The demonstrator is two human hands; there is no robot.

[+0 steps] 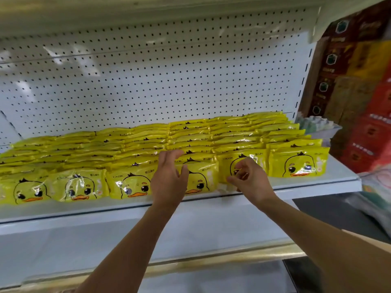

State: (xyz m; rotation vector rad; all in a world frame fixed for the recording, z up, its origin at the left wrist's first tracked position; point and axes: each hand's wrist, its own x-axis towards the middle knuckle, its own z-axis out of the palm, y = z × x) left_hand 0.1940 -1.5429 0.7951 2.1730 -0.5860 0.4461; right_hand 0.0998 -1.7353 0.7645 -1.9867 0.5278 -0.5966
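Head view: we had the shelf (pixel 101 208) packed with yellow duck packets (pixel 148 142), row on row. The left hand (pixel 169 180) was at the front row, fingers straight and spread, thumb against the middle packet (pixel 201 180), which stood upright near the shelf's front edge. The right hand (pixel 247 178) sat in front of the neighbouring packet (pixel 224 166), fingers loosely curled; we couldn't tell whether they pinched it. To do this well, we reckoned: press the faces flush, keep each packet upright, and line up the bottoms without toppling the rows behind.
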